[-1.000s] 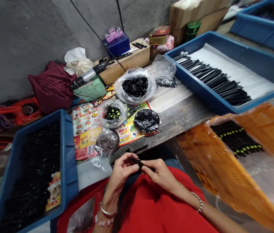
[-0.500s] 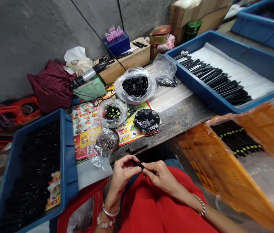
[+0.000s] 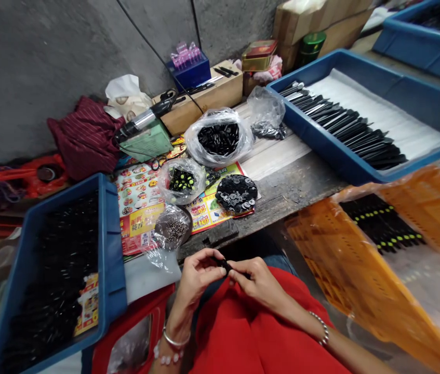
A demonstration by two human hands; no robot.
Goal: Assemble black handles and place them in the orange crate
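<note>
My left hand (image 3: 199,274) and my right hand (image 3: 254,279) meet over my lap, in front of the bench edge. Between their fingertips is a small black plastic part (image 3: 224,265); both hands pinch it, and its exact kind is mostly hidden by the fingers. Past the hands, on the bench, lies a pile of flat black discs with holes (image 3: 237,193). To its left are a bag of small metal screws or pins (image 3: 172,230) and a bag of black and yellow-green pieces (image 3: 181,180). Behind them stands a bag full of black pieces (image 3: 218,138).
A blue crate (image 3: 111,259) with black parts stands on the left. At the right, a blue tray (image 3: 375,174) holds a row of black blade-like pieces, above an orange crate (image 3: 399,291) with black and yellow-green items. A heat-gun-like tool (image 3: 144,120) lies at the back.
The camera view has shifted very slightly. Both hands stay in the same place with the small black part, which is turned a little between the fingertips.
</note>
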